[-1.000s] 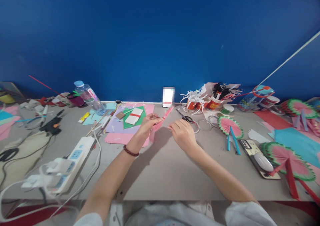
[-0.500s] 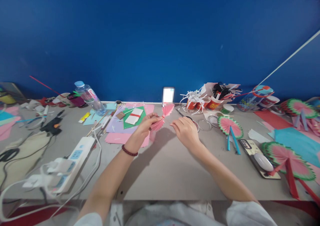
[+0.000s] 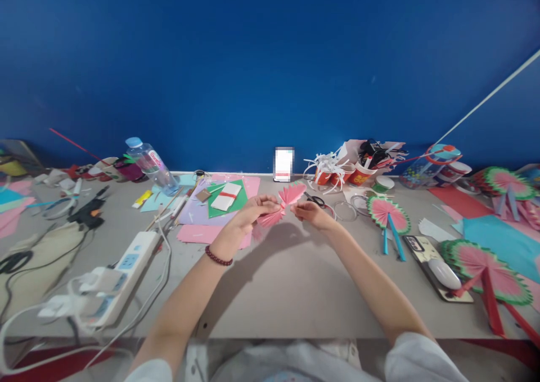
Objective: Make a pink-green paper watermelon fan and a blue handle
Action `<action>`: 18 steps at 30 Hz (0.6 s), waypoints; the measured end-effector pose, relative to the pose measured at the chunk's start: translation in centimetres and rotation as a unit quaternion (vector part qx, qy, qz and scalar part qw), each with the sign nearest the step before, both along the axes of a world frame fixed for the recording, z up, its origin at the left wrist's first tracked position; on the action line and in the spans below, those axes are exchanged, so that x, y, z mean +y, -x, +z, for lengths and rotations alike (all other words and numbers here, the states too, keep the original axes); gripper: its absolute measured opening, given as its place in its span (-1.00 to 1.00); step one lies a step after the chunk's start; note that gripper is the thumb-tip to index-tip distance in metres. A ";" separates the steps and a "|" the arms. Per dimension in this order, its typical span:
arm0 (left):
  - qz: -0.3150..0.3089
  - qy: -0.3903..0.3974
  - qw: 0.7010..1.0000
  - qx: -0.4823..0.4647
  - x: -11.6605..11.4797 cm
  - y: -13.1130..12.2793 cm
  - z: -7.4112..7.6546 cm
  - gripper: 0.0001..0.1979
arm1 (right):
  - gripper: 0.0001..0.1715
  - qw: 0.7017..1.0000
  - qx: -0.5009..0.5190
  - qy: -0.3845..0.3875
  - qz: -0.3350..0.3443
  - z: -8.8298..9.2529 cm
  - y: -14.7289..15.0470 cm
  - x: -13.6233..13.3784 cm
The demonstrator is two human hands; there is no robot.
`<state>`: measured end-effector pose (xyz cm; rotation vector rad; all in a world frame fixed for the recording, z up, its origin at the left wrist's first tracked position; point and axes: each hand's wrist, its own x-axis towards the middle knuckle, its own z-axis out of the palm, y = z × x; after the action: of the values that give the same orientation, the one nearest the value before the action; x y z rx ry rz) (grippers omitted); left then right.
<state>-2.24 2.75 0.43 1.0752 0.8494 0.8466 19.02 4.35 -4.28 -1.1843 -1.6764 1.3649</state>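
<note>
Best done with left hand pinched firmly on the pleated pink paper fan at its waist, right hand gripping just beside, spreading pleats evenly.

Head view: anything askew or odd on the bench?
Water bottle leans tilted at back left. White paper strips spill from the red cups. Both hands hold the pink pleated paper; no damage seen.

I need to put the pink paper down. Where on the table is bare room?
The widest bare patch of the table lies under your forearms, between the power strip and the wooden board. Behind the hands it is crowded: coloured sheets, scissors, rings and paper fans.
</note>
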 end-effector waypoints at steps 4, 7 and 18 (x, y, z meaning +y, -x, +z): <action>-0.122 -0.044 0.991 0.042 -0.8 -0.5 0.4 -0.69 | -0.54 0.997 0.015 0.037 0.072 -0.2 -0.7 0.0; -0.198 -0.077 0.971 0.109 -1.6 -0.8 0.6 -0.73 | -0.53 0.992 0.009 0.075 0.105 0.2 -1.3 0.0; -0.141 -0.216 0.909 0.328 -2.1 -2.1 -1.3 -0.85 | -0.76 0.983 -0.171 -0.061 0.042 4.0 -0.7 -1.9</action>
<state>-0.16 0.64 -0.90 1.8873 1.0442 0.4213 19.70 2.40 -0.29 -1.3464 -2.0375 1.1336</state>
